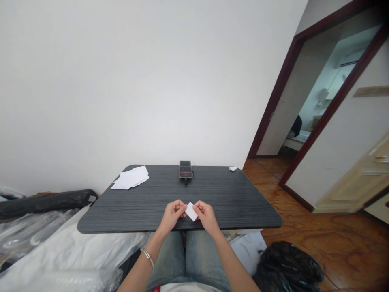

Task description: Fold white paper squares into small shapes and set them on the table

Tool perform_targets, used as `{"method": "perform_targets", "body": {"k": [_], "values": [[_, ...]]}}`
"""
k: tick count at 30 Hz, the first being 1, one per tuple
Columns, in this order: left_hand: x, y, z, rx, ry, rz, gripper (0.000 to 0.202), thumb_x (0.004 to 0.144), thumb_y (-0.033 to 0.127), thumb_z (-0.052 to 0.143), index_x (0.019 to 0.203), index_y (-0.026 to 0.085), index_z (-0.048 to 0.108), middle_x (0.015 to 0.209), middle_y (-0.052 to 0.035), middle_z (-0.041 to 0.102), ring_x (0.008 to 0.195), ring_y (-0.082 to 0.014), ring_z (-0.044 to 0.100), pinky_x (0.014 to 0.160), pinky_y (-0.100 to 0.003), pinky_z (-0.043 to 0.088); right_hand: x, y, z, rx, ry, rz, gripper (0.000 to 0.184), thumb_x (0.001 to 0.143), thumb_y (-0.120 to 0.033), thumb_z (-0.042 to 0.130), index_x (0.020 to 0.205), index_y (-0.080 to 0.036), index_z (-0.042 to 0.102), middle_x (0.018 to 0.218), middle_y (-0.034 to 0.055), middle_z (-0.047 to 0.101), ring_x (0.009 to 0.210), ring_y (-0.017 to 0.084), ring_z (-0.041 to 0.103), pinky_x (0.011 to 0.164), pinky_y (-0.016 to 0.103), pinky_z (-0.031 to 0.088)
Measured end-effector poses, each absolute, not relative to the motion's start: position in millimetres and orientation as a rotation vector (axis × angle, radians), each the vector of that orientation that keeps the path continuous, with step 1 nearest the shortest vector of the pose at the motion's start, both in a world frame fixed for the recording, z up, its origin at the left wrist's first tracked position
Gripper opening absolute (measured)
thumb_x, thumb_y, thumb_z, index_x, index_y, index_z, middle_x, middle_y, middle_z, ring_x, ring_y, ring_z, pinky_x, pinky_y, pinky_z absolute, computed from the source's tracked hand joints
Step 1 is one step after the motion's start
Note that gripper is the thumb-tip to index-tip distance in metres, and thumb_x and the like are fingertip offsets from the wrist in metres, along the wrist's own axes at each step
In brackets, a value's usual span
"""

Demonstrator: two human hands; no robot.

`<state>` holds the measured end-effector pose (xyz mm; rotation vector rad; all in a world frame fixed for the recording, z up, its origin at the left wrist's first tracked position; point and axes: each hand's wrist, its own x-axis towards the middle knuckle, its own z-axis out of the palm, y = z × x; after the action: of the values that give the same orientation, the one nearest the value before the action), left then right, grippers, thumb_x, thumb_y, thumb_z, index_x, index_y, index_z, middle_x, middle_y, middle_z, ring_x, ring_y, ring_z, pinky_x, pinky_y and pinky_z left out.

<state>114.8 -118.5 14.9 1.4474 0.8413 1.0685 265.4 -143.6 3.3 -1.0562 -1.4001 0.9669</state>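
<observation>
Left hand (pixel 172 215) and right hand (pixel 206 217) pinched on a paper slip (pixel 191 211), loose sheets (pixel 130 178) and a wired device (pixel 185 169) beyond.

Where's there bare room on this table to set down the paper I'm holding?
The widest bare patch of the dark tabletop lies right of the black device, between the small paper scrap at the far corner and your right hand. A narrower strip runs between the loose white paper pile and your left hand. Crowded: the far left corner.
</observation>
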Motion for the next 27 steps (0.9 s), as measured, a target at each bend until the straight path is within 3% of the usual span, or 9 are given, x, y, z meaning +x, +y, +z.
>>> {"method": "perform_targets", "body": {"k": [6,11,20,27], "values": [[114.1,-117.1,16.3,1.358,0.804,1.133,0.028,0.077,0.038,0.05,0.072,0.011,0.056,0.059,-0.0026,0.06,0.05,-0.0101,0.052,0.049,-0.021,0.039,266.3,-141.1,2.9,-1.083,-1.284,0.98,0.029,0.076,-0.043,0.05,0.064,-0.016,0.051,0.047,-0.0028,0.054,0.036,0.009,0.047,0.035,0.018,0.036],[114.6,-117.1,15.3,1.414,0.777,1.074,0.026,0.069,0.028,0.062,0.087,0.011,0.055,0.06,0.0002,0.06,0.051,-0.0089,0.051,0.051,-0.02,0.038,266.8,-141.2,0.6,-1.09,-1.318,0.976,0.028,0.079,-0.04,0.047,0.068,-0.015,0.051,0.045,-0.003,0.055,0.034,0.008,0.048,0.034,0.016,0.033],[114.3,-118.3,14.4,1.441,0.781,1.164,0.021,0.07,0.026,0.06,0.086,0.014,0.051,0.055,0.0053,0.051,0.05,-0.0082,0.05,0.048,-0.017,0.035,265.8,-144.7,5.6,-1.041,-1.415,0.932,0.018,0.076,-0.031,0.054,0.087,-0.018,0.048,0.052,-0.0032,0.059,0.043,0.011,0.054,0.041,0.018,0.038],[115.0,-118.6,13.7,1.421,0.795,1.205,0.019,0.07,0.025,0.061,0.081,0.014,0.05,0.055,0.0047,0.052,0.049,-0.0081,0.051,0.047,-0.017,0.036,267.1,-143.8,2.1,-1.06,-1.422,0.926,0.016,0.077,-0.031,0.052,0.083,-0.019,0.044,0.048,-0.0036,0.06,0.04,0.011,0.053,0.04,0.018,0.036]]}}
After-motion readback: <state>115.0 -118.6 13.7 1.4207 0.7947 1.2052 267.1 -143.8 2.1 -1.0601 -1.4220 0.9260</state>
